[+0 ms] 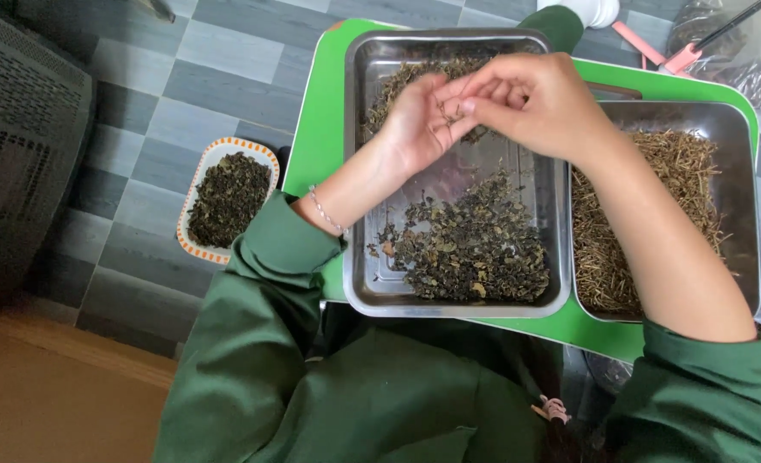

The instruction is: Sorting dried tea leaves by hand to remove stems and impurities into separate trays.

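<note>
Both hands meet above the upper half of the middle steel tray [365, 171], near the top centre of the frame. The left hand [419, 120] lies palm up, fingers loosely curled, cradling a few thin dried sprigs [447, 111]. The right hand [531, 99] has its grip nearly closed, thumb and fingertips pinching at those same sprigs.

The sprigs look very light, dry and brittle; a hard squeeze would likely crumble them, so a fingertip pinch on the stalk end seems the sensible hold. Below the hands, in the lower half of the tray, lies a heap of dark dried leaves [475, 249], loose and easily scattered.

To the right, touching the first tray, a second steel tray [741, 137] holds straw-coloured stems [646, 214]. Both sit on a green surface [316, 129] with little bare margin. The tray walls are low, so crumbs could spill over. On the tiled floor [149, 111] at left, a small orange-rimmed dish [205, 163] holds more dark leaves. Open room lies mostly leftward, over the floor; the person's green sleeves crowd the lower frame.
</note>
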